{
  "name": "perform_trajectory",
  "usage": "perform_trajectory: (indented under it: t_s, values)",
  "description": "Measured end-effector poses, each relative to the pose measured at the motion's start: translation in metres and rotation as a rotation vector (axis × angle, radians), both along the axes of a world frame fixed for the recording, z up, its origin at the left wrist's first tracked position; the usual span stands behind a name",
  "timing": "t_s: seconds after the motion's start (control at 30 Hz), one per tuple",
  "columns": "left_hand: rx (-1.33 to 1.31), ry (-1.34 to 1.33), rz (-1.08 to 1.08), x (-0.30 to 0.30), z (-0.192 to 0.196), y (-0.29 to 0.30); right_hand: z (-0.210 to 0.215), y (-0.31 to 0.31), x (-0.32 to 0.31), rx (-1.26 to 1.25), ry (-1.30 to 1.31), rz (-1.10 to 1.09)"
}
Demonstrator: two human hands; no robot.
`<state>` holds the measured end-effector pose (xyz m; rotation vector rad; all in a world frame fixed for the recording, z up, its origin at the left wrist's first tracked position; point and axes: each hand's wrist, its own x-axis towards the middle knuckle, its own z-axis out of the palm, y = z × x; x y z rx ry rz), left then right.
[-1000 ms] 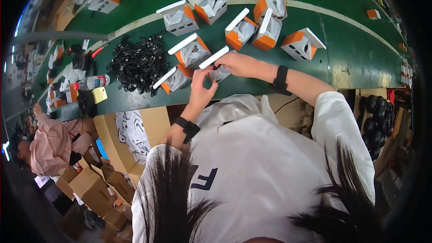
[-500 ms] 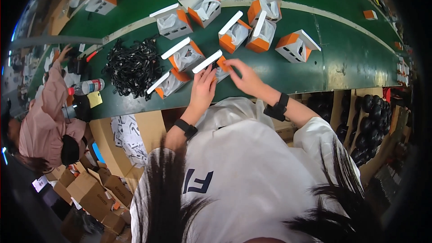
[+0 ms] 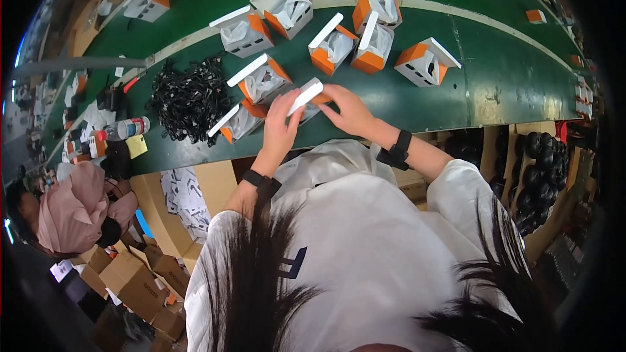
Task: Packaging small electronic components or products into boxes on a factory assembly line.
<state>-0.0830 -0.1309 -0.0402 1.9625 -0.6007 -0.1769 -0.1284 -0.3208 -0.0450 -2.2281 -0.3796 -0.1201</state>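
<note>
A small white-and-orange carton (image 3: 306,96) stands between my hands near the front edge of the bench, its white lid flap tilted up. My left hand (image 3: 280,127) is closed on its left side, fingers along the flap. My right hand (image 3: 350,112) grips the carton's orange right side, with the fingertips partly hidden behind it. Close by on the left are two open cartons, one behind (image 3: 263,83) and one in front (image 3: 241,121), both with white plastic bags inside. The contents of the carton in my hands are mostly hidden.
More open cartons (image 3: 334,47) stand farther back on the green bench (image 3: 495,101). A heap of black cables (image 3: 191,99) lies to the left, beside a plastic bottle (image 3: 128,128). A co-worker in a pink top (image 3: 72,212) is at the far left. Cardboard boxes (image 3: 130,280) fill the floor there.
My left hand has moved to the front of the flap, and the flap now leans over more steeply. My right hand stays at the orange side. The co-worker's arm has drawn back from the bench.
</note>
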Motion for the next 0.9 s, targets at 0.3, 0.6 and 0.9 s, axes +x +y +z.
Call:
perform_trajectory:
  t_s: [0.3,0.6,0.9]
  values:
    - [0.153,-0.351,-0.138,-0.006,-0.024,0.009,-0.010,-0.020,0.009,0.249,0.125,0.119]
    - [0.265,-0.421,-0.137,-0.015,-0.021,0.010,-0.017,-0.030,0.018,-0.028,-0.088,0.196]
    - [0.195,-0.325,-0.116,-0.019,-0.026,0.009,-0.026,-0.041,0.028,0.038,-0.108,0.296]
